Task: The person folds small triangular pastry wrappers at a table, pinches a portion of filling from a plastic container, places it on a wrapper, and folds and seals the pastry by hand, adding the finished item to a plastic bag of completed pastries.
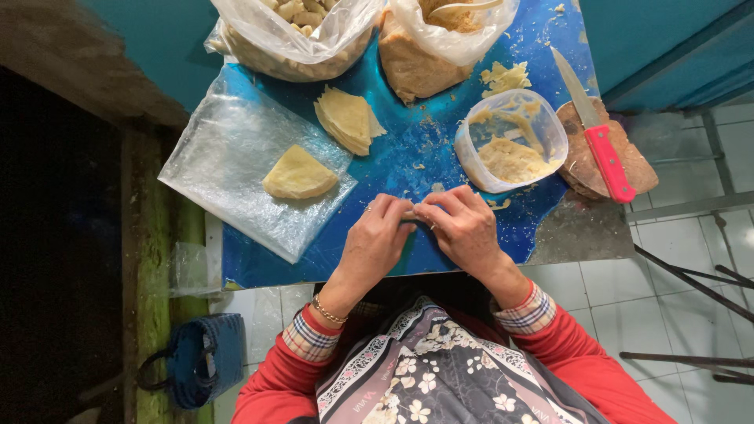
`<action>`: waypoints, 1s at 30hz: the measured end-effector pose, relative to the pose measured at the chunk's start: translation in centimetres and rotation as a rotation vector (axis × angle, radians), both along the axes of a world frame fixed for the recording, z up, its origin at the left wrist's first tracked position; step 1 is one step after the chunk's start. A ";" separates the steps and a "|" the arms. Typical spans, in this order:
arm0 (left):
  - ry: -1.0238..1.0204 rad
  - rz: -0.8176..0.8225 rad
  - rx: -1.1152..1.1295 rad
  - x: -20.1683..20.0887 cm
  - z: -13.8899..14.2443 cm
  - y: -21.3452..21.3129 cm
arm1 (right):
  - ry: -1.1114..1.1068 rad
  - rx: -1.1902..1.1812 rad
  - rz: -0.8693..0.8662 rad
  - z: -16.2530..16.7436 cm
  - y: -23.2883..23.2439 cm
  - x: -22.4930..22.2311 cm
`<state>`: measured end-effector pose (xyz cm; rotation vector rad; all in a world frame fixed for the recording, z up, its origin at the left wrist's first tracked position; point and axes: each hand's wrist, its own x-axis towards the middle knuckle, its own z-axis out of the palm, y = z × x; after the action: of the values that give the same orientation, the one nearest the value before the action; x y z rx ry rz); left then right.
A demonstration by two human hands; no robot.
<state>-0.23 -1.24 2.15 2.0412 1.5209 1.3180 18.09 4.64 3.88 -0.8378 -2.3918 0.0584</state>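
At the lower middle of the frame, the left hand [375, 239] and right hand [463, 228] meet over the blue counter [408, 149], fingers closed together on a small piece of rolled wrapper [410, 213], mostly hidden between them. Right of centre, a clear plastic tub [510, 141] holds yellowish filling. At the top, one plastic bag [294, 35] holds pale pieces and another bag [440, 39] holds crumbly tan filling. A stack of wrappers [347, 118] lies between them and the hands. Left, a folded wrapper [298, 174] rests on a plastic sheet [228, 157]. A red-handled knife [597, 137] lies on a wooden block [585, 161] at right.
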 end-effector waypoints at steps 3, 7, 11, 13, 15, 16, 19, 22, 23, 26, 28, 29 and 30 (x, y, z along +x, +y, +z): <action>0.095 0.078 0.008 0.4 0.0 0.4 | 0.027 -0.017 -0.008 0.1 0.1 0.1; 0.088 0.105 -0.044 0.6 -0.2 0.7 | 0.029 -0.052 -0.001 0.3 -0.2 0.2; 0.088 0.083 -0.027 0.7 -0.2 0.6 | 0.004 -0.098 0.019 0.5 0.0 0.0; 0.063 0.075 -0.031 0.4 -0.2 0.6 | 0.006 -0.129 0.028 0.8 0.2 0.0; 0.002 0.073 -0.059 0.2 -0.3 0.7 | 0.031 -0.180 0.054 1.2 0.3 0.1; -0.044 0.062 -0.073 0.0 -0.3 0.7 | 0.056 -0.209 0.076 1.4 0.4 0.2; -0.152 0.026 -0.103 -0.4 -0.5 0.7 | 0.100 -0.181 0.088 1.8 0.1 0.1; -0.205 -0.001 -0.096 -0.6 -0.6 0.6 | 0.091 -0.104 0.061 1.7 0.0 -0.3; -0.228 -0.007 -0.085 -0.6 -0.6 0.5 | 0.082 -0.080 0.051 1.6 0.0 -0.5; -0.404 -0.062 -0.251 -0.7 -0.8 0.4 | 0.197 -0.172 0.015 1.2 -0.1 -0.9; -0.559 -0.110 -0.361 -0.7 -1.1 0.2 | 0.290 -0.379 -0.059 0.9 -0.6 -1.1; -0.640 -0.130 -0.372 -0.7 -1.2 0.3 | 0.337 -0.480 -0.094 0.9 -0.8 -1.1; -0.721 -0.148 -0.383 -0.7 -1.4 0.4 | 0.343 -0.448 -0.049 1.0 -1.0 -0.9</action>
<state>-0.88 -0.89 0.71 1.2188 1.1422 1.3609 17.15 3.64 4.91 -0.9929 -2.0562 0.6828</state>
